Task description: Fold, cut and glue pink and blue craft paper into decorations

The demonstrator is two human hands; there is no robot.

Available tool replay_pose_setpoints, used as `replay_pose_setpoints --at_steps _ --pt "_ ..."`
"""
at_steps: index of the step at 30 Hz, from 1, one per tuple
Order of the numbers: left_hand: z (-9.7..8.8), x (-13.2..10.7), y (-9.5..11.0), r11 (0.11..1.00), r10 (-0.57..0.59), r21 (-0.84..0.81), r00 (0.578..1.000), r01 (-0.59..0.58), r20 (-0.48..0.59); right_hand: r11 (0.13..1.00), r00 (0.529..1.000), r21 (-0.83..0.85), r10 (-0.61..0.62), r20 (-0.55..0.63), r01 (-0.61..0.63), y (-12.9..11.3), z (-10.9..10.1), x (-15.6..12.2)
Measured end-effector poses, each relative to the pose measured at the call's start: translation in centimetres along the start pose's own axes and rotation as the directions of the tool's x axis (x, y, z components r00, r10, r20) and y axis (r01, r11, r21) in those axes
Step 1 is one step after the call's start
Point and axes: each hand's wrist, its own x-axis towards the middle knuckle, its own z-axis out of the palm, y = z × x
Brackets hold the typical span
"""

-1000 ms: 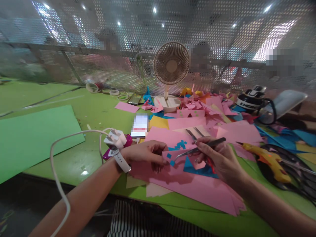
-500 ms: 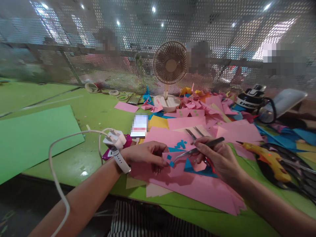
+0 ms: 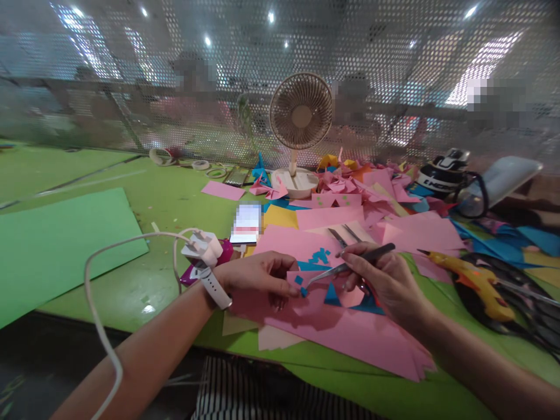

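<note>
My left hand (image 3: pixel 269 277), with a white watch band on its wrist, pinches the left end of a piece of pink paper (image 3: pixel 321 290). Two small blue paper squares (image 3: pixel 298 280) show on that piece beside my thumb. In my right hand (image 3: pixel 378 274) are curved metal tweezers (image 3: pixel 335 270), their tip at the lower blue square. Open scissor blades (image 3: pixel 338 237) stick out beyond my right hand; their red handle is mostly hidden under it. Several blue paper bits (image 3: pixel 320 255) lie just behind, on pink sheets (image 3: pixel 350 341).
A phone (image 3: pixel 246 223), a white plug adapter (image 3: pixel 202 248) with its cable and a fan (image 3: pixel 301 111) stand beyond my hands. Folded paper (image 3: pixel 341 184) is heaped behind. At right lie a yellow glue gun (image 3: pixel 475 286) and a bottle (image 3: pixel 444 172). Green card (image 3: pixel 70 245) covers the left.
The tweezers' tip has shifted slightly at the lower blue square, which now looks tilted. Both hands otherwise keep nearly the same place.
</note>
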Motion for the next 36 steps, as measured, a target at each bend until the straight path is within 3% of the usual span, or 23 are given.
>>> replay_pose_setpoints --at_steps 9,13,16,20,25,30,36 --pt "0.0 0.1 -0.1 0.999 0.015 0.039 0.999 -0.014 -0.029 0.999 1.000 0.042 0.006 -0.006 -0.006 0.2 -0.2 0.1" --pt "0.1 0.0 -0.2 0.999 0.020 0.027 0.999 -0.019 -0.037 0.991 0.989 0.009 -0.133 -0.058 0.133 -0.4 -0.5 0.2" --pt "0.3 0.0 -0.2 0.999 0.033 0.016 0.998 -0.032 -0.046 0.924 0.955 -0.243 -0.276 0.111 0.295 -0.7 -0.4 0.2" --pt "0.5 -0.1 0.0 0.997 0.049 0.061 0.998 -0.046 -0.048 0.754 0.885 -0.485 -0.281 0.372 0.443 -0.7 0.1 0.1" --pt "0.7 -0.2 0.2 0.988 0.062 0.149 0.995 -0.050 -0.072 0.738 0.889 -0.517 -0.260 0.377 0.435 -0.2 0.4 -0.1" --pt "0.8 0.0 -0.3 0.957 -0.001 0.285 0.986 0.049 -0.164 0.702 0.870 -0.526 -0.299 0.393 0.479 -0.1 0.4 -0.2" --pt "0.8 0.2 -0.3 0.937 0.061 0.347 0.965 0.033 -0.255 0.682 0.849 -0.516 -0.334 0.410 0.518 -0.1 0.7 -0.3"
